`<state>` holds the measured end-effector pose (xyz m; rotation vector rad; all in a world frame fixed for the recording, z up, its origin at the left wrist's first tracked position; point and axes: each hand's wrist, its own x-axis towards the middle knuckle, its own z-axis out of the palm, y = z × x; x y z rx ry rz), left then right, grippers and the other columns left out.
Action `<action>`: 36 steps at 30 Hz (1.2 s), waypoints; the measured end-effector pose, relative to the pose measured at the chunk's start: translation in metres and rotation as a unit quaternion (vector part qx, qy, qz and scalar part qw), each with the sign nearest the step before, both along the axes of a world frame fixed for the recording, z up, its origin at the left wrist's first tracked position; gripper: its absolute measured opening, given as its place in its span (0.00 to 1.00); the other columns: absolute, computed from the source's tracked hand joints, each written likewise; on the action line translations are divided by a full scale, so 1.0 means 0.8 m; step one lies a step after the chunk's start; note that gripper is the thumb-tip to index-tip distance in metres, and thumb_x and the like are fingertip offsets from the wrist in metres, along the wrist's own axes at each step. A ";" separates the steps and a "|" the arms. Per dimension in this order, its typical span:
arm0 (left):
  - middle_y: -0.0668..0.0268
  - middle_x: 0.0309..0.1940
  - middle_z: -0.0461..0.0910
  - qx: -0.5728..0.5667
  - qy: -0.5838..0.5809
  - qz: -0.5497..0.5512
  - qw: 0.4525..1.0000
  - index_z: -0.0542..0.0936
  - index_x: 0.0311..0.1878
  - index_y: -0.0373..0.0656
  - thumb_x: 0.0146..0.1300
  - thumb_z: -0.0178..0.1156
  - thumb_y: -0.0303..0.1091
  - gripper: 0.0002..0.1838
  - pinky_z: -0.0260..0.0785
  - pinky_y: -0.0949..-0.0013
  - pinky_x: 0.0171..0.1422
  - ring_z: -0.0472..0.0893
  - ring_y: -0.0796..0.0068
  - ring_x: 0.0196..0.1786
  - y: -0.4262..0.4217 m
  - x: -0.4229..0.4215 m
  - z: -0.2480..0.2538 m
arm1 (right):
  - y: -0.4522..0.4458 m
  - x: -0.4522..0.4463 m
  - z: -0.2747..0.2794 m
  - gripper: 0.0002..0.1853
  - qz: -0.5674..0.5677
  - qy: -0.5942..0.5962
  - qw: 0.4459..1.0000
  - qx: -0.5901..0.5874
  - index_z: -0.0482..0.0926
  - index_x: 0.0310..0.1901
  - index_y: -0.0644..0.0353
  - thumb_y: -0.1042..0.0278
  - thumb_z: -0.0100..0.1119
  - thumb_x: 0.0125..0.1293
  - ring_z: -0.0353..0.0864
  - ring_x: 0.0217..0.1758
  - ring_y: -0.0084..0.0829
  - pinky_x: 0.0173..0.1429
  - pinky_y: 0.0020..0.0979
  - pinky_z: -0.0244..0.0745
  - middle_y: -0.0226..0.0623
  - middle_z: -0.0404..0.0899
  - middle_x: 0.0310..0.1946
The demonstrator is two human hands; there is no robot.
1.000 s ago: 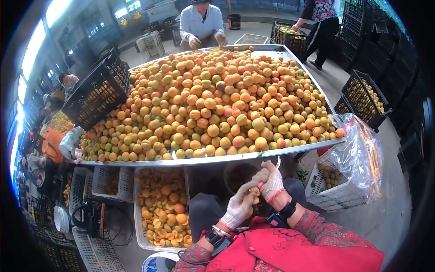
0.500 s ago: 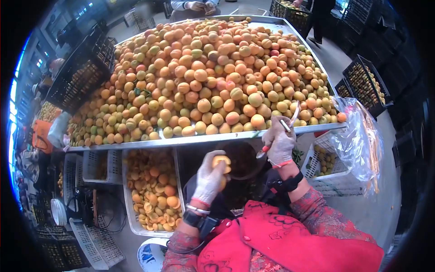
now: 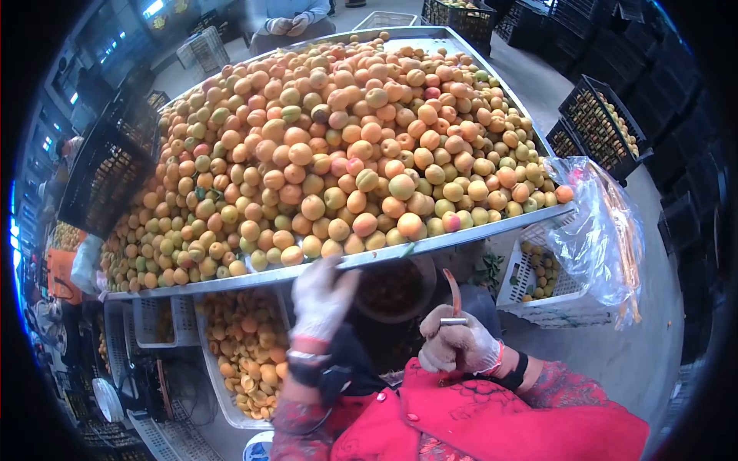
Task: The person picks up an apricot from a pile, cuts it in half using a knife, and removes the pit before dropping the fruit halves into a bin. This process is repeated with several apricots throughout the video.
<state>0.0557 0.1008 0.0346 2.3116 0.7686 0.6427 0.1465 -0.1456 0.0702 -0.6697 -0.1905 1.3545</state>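
Gloved in pale fabric, my left hand point(image 3: 321, 301) is at the near lip of the metal sorting table point(image 3: 307, 270), just below the front apricots point(image 3: 331, 248). Motion smears its fingers, so whether they grip anything is unclear. My right hand point(image 3: 459, 343), also gloved, is closed in front of my red apron. Out of its fist sticks a thin curved knife point(image 3: 453, 292), blade upward, with a short metal piece across the fingers. A large heap of orange and greenish apricots point(image 3: 354, 146) covers the table.
Under the table, a white crate point(image 3: 234, 415) holds halved apricots, and a round basin point(image 3: 392, 313) has dark contents. A crate of greenish fruit point(image 3: 546, 307) and a plastic bag point(image 3: 603, 238) are at right. Black crates point(image 3: 111, 169) flank the table. Opposite sits another person point(image 3: 288, 24).
My left hand has moved from above my lap to the table edge; the halved apricot it held no longer shows. My right hand has dropped from the edge toward my apron, still holding the knife.
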 end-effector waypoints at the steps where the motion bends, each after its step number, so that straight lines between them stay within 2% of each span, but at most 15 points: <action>1: 0.57 0.35 0.82 0.061 0.031 -0.044 0.997 0.82 0.47 0.38 0.54 0.71 0.41 0.21 0.74 0.57 0.48 0.82 0.56 0.39 -0.014 0.035 0.012 | -0.004 0.000 0.000 0.09 0.006 -0.006 1.000 0.015 0.73 0.48 0.63 0.69 0.48 0.72 0.66 0.16 0.30 0.30 0.36 0.66 0.33 0.65 0.15; 3: 0.56 0.36 0.82 0.124 -0.002 -0.103 0.987 0.80 0.49 0.40 0.51 0.71 0.50 0.28 0.71 0.53 0.47 0.82 0.53 0.40 -0.026 0.093 -0.006 | -0.018 0.003 -0.011 0.12 0.022 0.015 0.999 0.028 0.73 0.49 0.66 0.65 0.51 0.73 0.71 0.19 0.33 0.33 0.38 0.69 0.36 0.70 0.18; 6: 0.56 0.34 0.81 0.144 0.097 -0.107 0.979 0.75 0.57 0.43 0.49 0.71 0.54 0.36 0.70 0.54 0.45 0.81 0.53 0.39 -0.046 0.153 -0.028 | -0.034 0.011 -0.020 0.14 0.021 0.026 0.999 0.016 0.72 0.49 0.67 0.62 0.51 0.74 0.73 0.22 0.34 0.37 0.40 0.71 0.38 0.74 0.22; 11: 0.56 0.29 0.79 0.179 0.036 -0.089 0.979 0.76 0.52 0.46 0.53 0.67 0.46 0.25 0.68 0.50 0.38 0.80 0.52 0.34 -0.043 0.182 -0.067 | -0.045 0.022 -0.024 0.16 0.030 0.029 0.998 -0.055 0.72 0.47 0.66 0.58 0.52 0.74 0.74 0.25 0.31 0.32 0.33 0.70 0.39 0.73 0.23; 13: 0.54 0.32 0.80 0.122 -0.023 -0.112 0.986 0.76 0.52 0.44 0.52 0.70 0.43 0.25 0.72 0.53 0.44 0.81 0.51 0.37 -0.034 0.174 -0.054 | -0.042 0.033 -0.016 0.14 0.008 -0.029 0.994 -0.108 0.73 0.45 0.65 0.59 0.53 0.74 0.72 0.21 0.28 0.28 0.29 0.68 0.37 0.73 0.23; 16: 0.62 0.35 0.79 -0.189 -0.091 -0.023 0.978 0.75 0.52 0.42 0.56 0.71 0.37 0.23 0.76 0.65 0.47 0.81 0.66 0.35 -0.040 0.155 -0.019 | -0.014 0.051 0.001 0.02 -0.151 -0.256 0.927 -0.228 0.74 0.38 0.61 0.73 0.53 0.69 0.68 0.21 0.20 0.25 0.22 0.61 0.29 0.71 0.22; 17: 0.65 0.36 0.78 -0.289 -0.146 -0.040 0.945 0.73 0.52 0.40 0.59 0.69 0.37 0.22 0.75 0.68 0.39 0.78 0.73 0.33 -0.045 0.141 0.000 | -0.011 0.057 -0.016 0.06 -0.192 -0.323 0.900 -0.221 0.76 0.41 0.61 0.75 0.62 0.65 0.68 0.22 0.17 0.27 0.22 0.65 0.26 0.71 0.22; 19: 0.64 0.38 0.77 -0.488 -0.108 -0.058 0.864 0.71 0.52 0.39 0.61 0.66 0.37 0.21 0.73 0.72 0.38 0.77 0.76 0.35 -0.045 0.117 0.004 | 0.005 0.062 -0.040 0.16 -0.286 -0.538 0.776 -0.161 0.77 0.47 0.61 0.76 0.71 0.58 0.69 0.24 0.15 0.29 0.23 0.69 0.23 0.71 0.23; 21: 0.63 0.39 0.76 -0.538 -0.109 -0.072 0.832 0.71 0.51 0.39 0.63 0.65 0.38 0.20 0.71 0.73 0.38 0.76 0.77 0.35 -0.064 0.092 -0.001 | 0.020 0.057 -0.036 0.25 -0.245 -0.542 0.782 -0.187 0.76 0.53 0.61 0.77 0.76 0.54 0.70 0.26 0.14 0.31 0.23 0.71 0.22 0.72 0.24; 22: 0.63 0.40 0.76 -0.573 -0.112 -0.064 0.809 0.71 0.51 0.38 0.64 0.64 0.39 0.19 0.72 0.73 0.43 0.76 0.77 0.37 -0.076 0.080 0.000 | 0.024 0.052 -0.017 0.26 -0.193 -0.544 0.786 -0.223 0.77 0.55 0.55 0.64 0.77 0.55 0.76 0.29 0.23 0.40 0.27 0.77 0.30 0.77 0.27; 25: 0.64 0.47 0.79 -0.514 -0.187 -0.123 0.828 0.72 0.62 0.38 0.70 0.58 0.43 0.24 0.74 0.73 0.50 0.77 0.78 0.47 -0.111 0.047 0.007 | 0.040 0.026 -0.021 0.28 -0.227 -0.615 0.740 -0.149 0.76 0.57 0.55 0.66 0.76 0.55 0.82 0.38 0.24 0.47 0.27 0.78 0.35 0.81 0.35; 27: 0.65 0.56 0.76 -0.593 -0.105 -0.145 0.785 0.70 0.68 0.43 0.76 0.50 0.47 0.24 0.74 0.74 0.51 0.78 0.77 0.50 -0.116 0.014 0.025 | 0.034 0.011 -0.025 0.24 -0.224 -0.545 0.799 -0.117 0.76 0.56 0.58 0.71 0.73 0.58 0.82 0.42 0.23 0.49 0.27 0.78 0.33 0.83 0.41; 31: 0.64 0.56 0.77 -0.629 -0.200 -0.190 0.727 0.70 0.66 0.45 0.76 0.49 0.55 0.27 0.76 0.69 0.48 0.80 0.73 0.51 -0.124 -0.021 0.020 | 0.026 -0.008 0.016 0.15 -0.156 -0.227 0.958 -0.079 0.77 0.54 0.58 0.70 0.64 0.68 0.80 0.39 0.19 0.41 0.22 0.78 0.27 0.80 0.36; 32: 0.64 0.56 0.77 -0.629 -0.207 -0.203 0.721 0.70 0.66 0.45 0.76 0.48 0.55 0.27 0.76 0.70 0.47 0.80 0.73 0.51 -0.127 -0.027 0.023 | 0.018 -0.003 0.004 0.14 -0.130 -0.324 0.929 -0.128 0.77 0.55 0.57 0.67 0.62 0.70 0.77 0.33 0.15 0.33 0.18 0.75 0.26 0.78 0.33; 36: 0.64 0.55 0.76 -0.635 -0.246 -0.182 0.709 0.69 0.64 0.42 0.75 0.49 0.55 0.27 0.74 0.73 0.44 0.79 0.74 0.48 -0.142 -0.052 0.031 | 0.014 -0.024 0.008 0.14 -0.126 -0.283 0.942 -0.130 0.77 0.55 0.58 0.68 0.62 0.70 0.76 0.29 0.15 0.31 0.19 0.74 0.26 0.79 0.35</action>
